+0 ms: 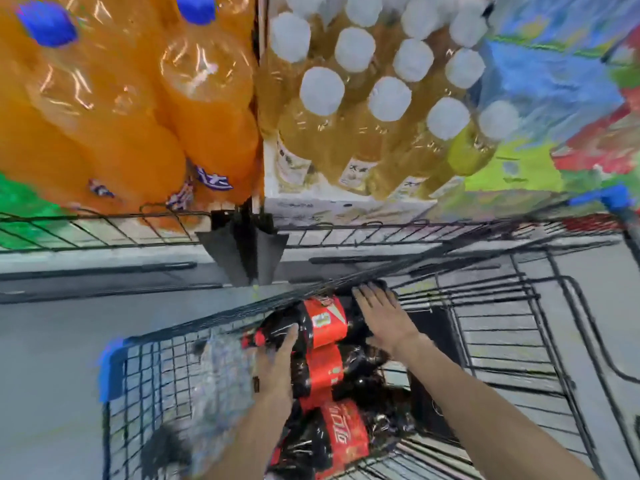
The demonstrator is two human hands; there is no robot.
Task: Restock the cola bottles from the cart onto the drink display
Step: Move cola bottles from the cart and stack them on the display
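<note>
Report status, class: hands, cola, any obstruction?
Both hands on top cola bottle in cart: left hand near neck, right hand at base. Grip unclear. Nothing blocking.

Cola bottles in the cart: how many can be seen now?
3, lying side by side in the cart: a far cola bottle between both hands, a middle cola bottle, and a near cola bottle by the lower edge. More may be hidden beneath.

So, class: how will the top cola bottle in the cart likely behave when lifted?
The top cola bottle looks full and dark, so probably heavy. Lying on its side atop others, it may roll. The left hand and right hand both touch it, which suits that weight.
</note>
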